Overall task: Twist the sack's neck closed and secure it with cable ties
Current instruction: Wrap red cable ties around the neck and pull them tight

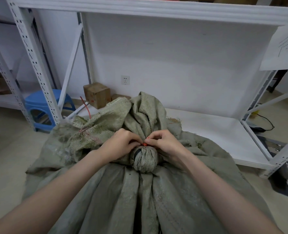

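Two hands on the sack's neck, one each side, touching it.

Room around the neck:
- Far side: the front edge of the white rack's lower shelf runs just beyond it, and the sack's loose mouth fabric flops over that edge. Shelf board is bare to the far right of the neck.
- Far left: a perforated rack upright, with a blue stool behind it. A cardboard box and a loose red tie sit on the shelf, well apart from the neck.
- Left of the neck: open beige floor past the sack's edge.
- Far right: another upright, with a black cable on the floor behind it.
- Near side: the sack body fills the space between both forearms.

Neck orientation: a twisted stub, long axis running near-to-far, with the body on the near end and the mouth flaring out on the far end. Gathers radiate from it into the body. A black tie bands the stub.

Red cable tie sits at the far end of the stub, between the hands. Left hand: fingers curled, tips pinching the tie's left side. Right hand: thumb and forefinger pinch its right side, the other fingers folded in.
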